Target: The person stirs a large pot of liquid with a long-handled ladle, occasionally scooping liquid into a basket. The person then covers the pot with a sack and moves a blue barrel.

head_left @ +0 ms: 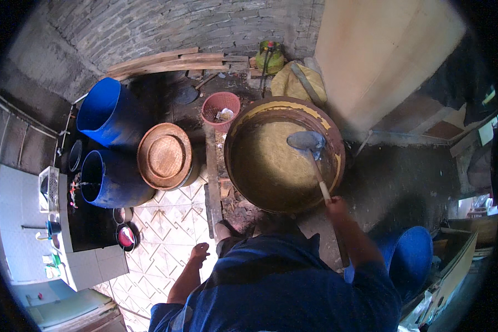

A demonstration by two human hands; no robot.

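My right hand (337, 208) is closed around the pale wooden handle of a shovel (306, 140). Its wide, dark metal blade lies over the right part of a large round vat (231, 174), touching or just above the yellowish-brown contents (271, 160); which of these, I cannot tell. Yellow residue coats the inside of the vat's far rim. Down at my left side hangs my left hand (200, 253), with fingers apart and loosely bent, holding nothing, above the tiled floor.
Left of the vat stand two blue barrels (119, 180) and a round woven tray (166, 156) on a container. Beyond are a pink basket (220, 109), wooden planks (166, 62) and a green gas cylinder (269, 60). Another blue barrel (409, 257) stands behind my right arm.
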